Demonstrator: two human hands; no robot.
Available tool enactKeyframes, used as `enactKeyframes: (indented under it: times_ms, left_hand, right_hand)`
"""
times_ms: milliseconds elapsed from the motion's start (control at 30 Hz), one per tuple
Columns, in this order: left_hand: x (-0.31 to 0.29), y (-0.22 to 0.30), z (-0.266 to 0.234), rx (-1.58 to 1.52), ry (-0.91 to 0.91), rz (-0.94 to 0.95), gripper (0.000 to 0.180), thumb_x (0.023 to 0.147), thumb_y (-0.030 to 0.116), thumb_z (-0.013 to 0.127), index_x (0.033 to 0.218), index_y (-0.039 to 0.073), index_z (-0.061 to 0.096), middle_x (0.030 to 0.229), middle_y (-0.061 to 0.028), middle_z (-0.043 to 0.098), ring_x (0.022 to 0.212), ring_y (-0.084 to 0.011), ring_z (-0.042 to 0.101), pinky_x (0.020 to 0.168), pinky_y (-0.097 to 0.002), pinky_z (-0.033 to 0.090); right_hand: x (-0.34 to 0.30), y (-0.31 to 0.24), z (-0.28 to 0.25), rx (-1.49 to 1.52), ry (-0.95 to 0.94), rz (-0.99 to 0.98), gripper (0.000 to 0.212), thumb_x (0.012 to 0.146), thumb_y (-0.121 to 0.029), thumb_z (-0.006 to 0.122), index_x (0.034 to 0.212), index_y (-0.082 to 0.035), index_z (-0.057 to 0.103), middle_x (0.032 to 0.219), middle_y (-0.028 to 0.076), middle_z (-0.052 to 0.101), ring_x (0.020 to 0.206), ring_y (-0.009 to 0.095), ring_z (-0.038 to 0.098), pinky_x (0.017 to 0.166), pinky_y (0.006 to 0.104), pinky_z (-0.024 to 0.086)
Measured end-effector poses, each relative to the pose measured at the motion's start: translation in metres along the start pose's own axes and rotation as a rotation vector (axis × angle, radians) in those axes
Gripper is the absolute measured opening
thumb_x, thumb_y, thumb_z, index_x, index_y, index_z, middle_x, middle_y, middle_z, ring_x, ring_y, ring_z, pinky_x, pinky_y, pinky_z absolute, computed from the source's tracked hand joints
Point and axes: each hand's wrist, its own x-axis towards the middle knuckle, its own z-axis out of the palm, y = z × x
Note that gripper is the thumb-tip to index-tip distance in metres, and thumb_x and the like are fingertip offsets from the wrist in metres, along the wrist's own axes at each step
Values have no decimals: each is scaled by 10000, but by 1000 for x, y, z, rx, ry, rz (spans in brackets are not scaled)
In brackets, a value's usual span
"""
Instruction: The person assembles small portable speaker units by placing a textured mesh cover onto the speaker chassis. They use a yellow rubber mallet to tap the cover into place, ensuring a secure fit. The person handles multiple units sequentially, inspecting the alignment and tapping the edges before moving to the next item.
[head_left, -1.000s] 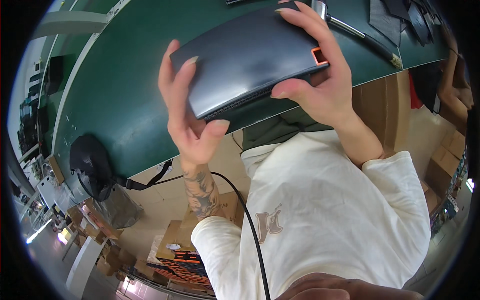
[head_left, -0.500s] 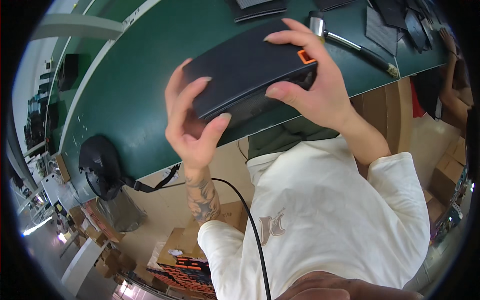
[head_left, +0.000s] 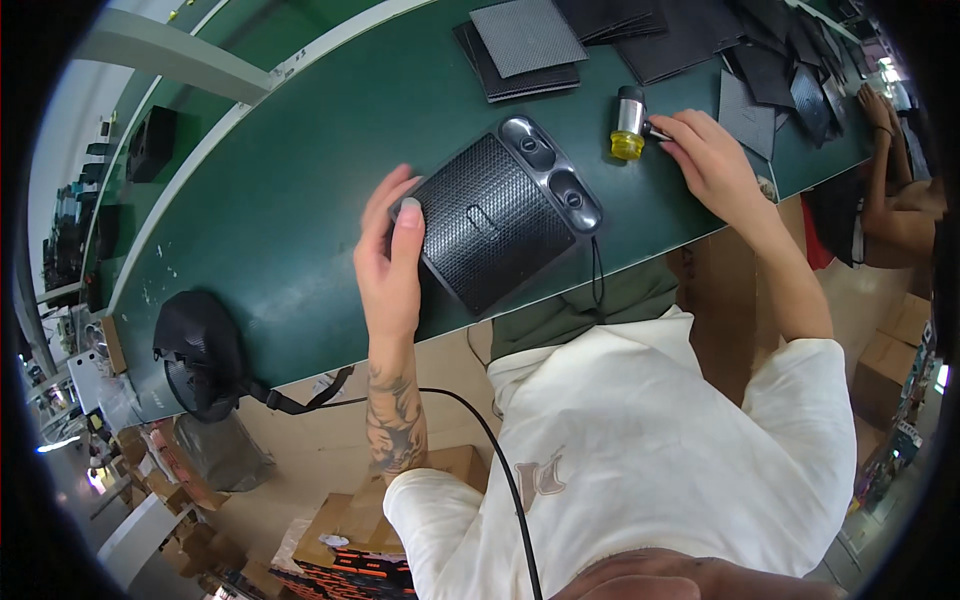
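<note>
A black box-shaped speaker (head_left: 490,215) lies tilted on the green table, its mesh grille facing up. Two round parts sit in a glossy panel along its right end, and a thin cord loop hangs from that end. My left hand (head_left: 392,250) grips the speaker's left edge, thumb on the grille and fingers along the side. To the right, my right hand (head_left: 708,165) pinches the handle of a mallet (head_left: 629,125) close to its head. That head has a metal middle, a black end and a yellow end. The hand covers most of the handle.
Flat mesh panels (head_left: 528,38) lie stacked at the table's far side, with more dark panels (head_left: 680,50) farther right. A black bag (head_left: 198,350) with a strap rests at the left front edge. Another person's arm (head_left: 880,180) is at the far right.
The speaker has come down onto the table and turned, showing its grille instead of its smooth dark side. My right hand has let go of it and taken hold of the mallet.
</note>
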Motion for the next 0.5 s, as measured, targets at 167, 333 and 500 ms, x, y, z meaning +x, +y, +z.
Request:
enactKeyframes:
  times_ms: [167, 333, 500]
  left_hand:
    - [-4, 1, 15, -235, 27, -126, 424, 1076, 274, 562, 1341, -53, 615, 1344, -143, 631, 1233, -189, 564, 1087, -316, 409]
    - [-4, 8, 15, -257, 46, -129, 445, 1067, 295, 591, 1327, -64, 622, 1127, -55, 663, 986, -103, 580, 923, -245, 452]
    - [1, 4, 11, -269, 31, -165, 433, 1056, 285, 615, 1310, -65, 636, 992, 7, 621, 868, -49, 503, 808, -200, 411]
  right_hand:
    - [21, -4, -19, 302, 124, -13, 317, 978, -62, 641, 1290, -6, 642, 1031, 156, 688, 897, 319, 679, 799, 366, 536]
    - [86, -66, -55, 420, 90, -186, 386, 984, 0, 603, 1370, 13, 607, 913, 117, 642, 800, 235, 650, 737, 338, 523]
    - [119, -95, -38, 263, -85, -335, 242, 988, -113, 613, 1187, 6, 686, 956, 211, 701, 892, 420, 670, 789, 464, 538]
